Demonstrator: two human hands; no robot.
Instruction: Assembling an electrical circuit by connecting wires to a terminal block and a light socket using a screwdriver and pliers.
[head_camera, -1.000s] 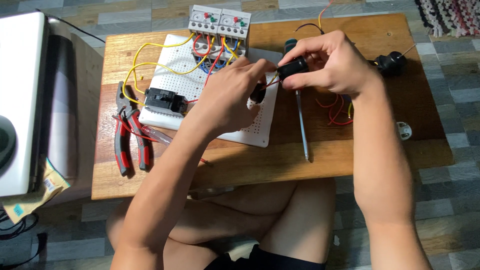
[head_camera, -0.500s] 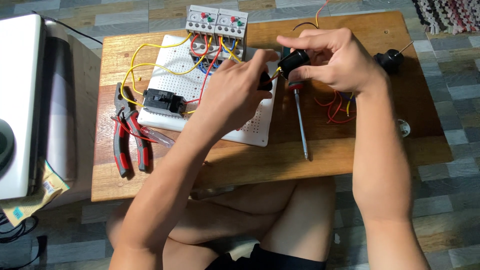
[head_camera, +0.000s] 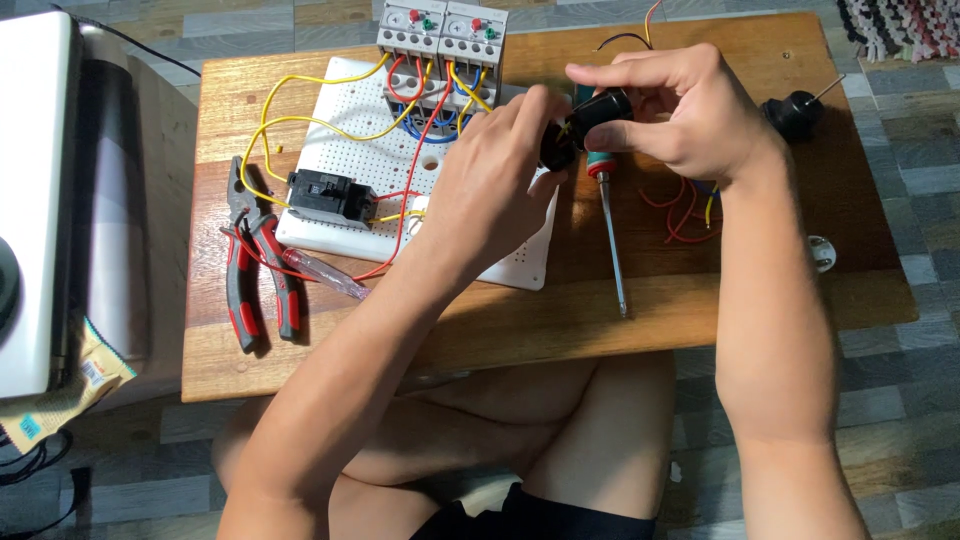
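The right hand (head_camera: 690, 110) curls around a small black cylindrical part (head_camera: 600, 105), thumb and fingers closed on its body, holding it just above the wooden table (head_camera: 700, 300). The left hand (head_camera: 490, 190) meets it from the other side, fingertips pinched at a second black piece (head_camera: 556, 150) against the part's near end; whether that piece is joined to the part is hard to tell from here. Directly below the hands a screwdriver (head_camera: 610, 235) lies on the table, its shaft pointing toward the person. Left of the hands sits a white perforated board (head_camera: 350, 150) carrying a black breaker (head_camera: 330, 197), two grey relays (head_camera: 440, 35) and yellow and red wires. Red-handled pliers (head_camera: 255, 270) lie beside the board's left edge. Another black plug-like part (head_camera: 795, 115) rests well to the right.
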